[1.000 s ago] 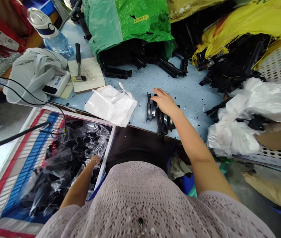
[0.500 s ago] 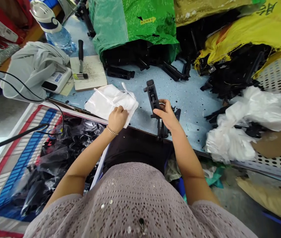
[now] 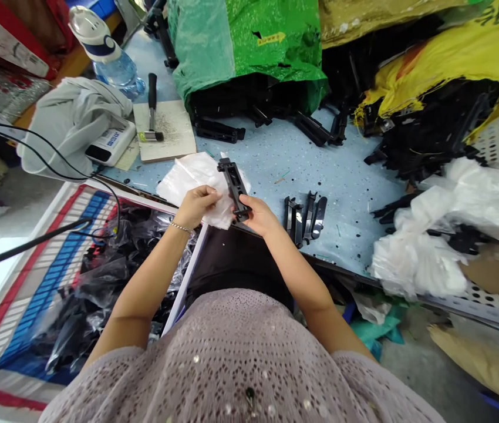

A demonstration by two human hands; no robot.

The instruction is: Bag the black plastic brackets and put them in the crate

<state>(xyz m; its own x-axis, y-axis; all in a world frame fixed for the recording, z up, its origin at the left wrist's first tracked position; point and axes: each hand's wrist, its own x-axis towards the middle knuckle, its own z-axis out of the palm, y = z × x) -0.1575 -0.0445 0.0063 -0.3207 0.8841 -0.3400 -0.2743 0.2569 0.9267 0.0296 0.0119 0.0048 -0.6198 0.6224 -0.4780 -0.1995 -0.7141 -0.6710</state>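
My right hand (image 3: 257,215) grips the lower end of a long black plastic part (image 3: 233,182) with slots and a crosspiece at its top. The part is tilted over a stack of thin white plastic bags (image 3: 182,177) at the table's front edge. My left hand (image 3: 197,205) pinches the open edge of a bag close to the part's lower end; exactly how much film is between the fingers is hidden. Right of my hands, several similar black parts (image 3: 303,218) lie side by side on the blue speckled table (image 3: 271,164).
A green sack (image 3: 271,35) and a yellow sack (image 3: 447,53) spill black parts at the back. A hammer (image 3: 152,108) rests on a board (image 3: 170,135) at left. Crumpled white bags (image 3: 425,235) lie right. A striped crate (image 3: 51,264) with bagged black pieces stands lower left.
My right hand has carried the black part left, from above the other parts to the bag stack. My left hand has shifted slightly left and lifted the bag's edge.
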